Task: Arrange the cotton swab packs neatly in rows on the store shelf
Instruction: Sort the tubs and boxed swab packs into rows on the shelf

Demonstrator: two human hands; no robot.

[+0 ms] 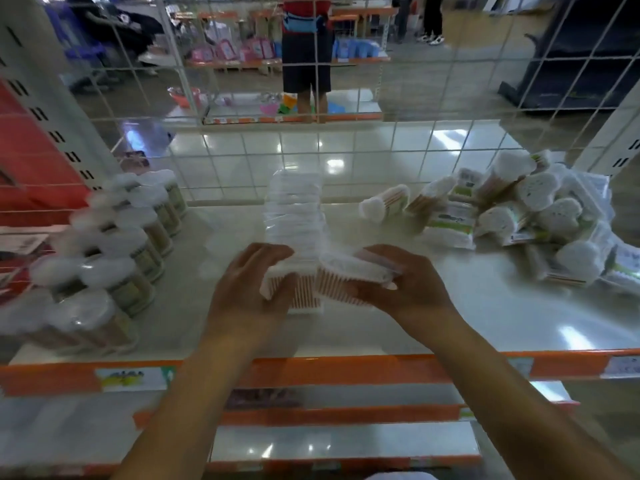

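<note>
Left hand (247, 289) steadies the clear-wrapped white cotton swab row (294, 220); right hand (398, 289) grips another swab pack (353, 271) beside it, best pressed flush.

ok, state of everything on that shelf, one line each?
left hand: holds the near end of the middle row
right hand: grips a tilted swab pack, not yet in line
middle row: packs lined up front to back
left rows: upright, in two lines
pile: loose, jumbled at right
shelf: bare between row and pile
</note>
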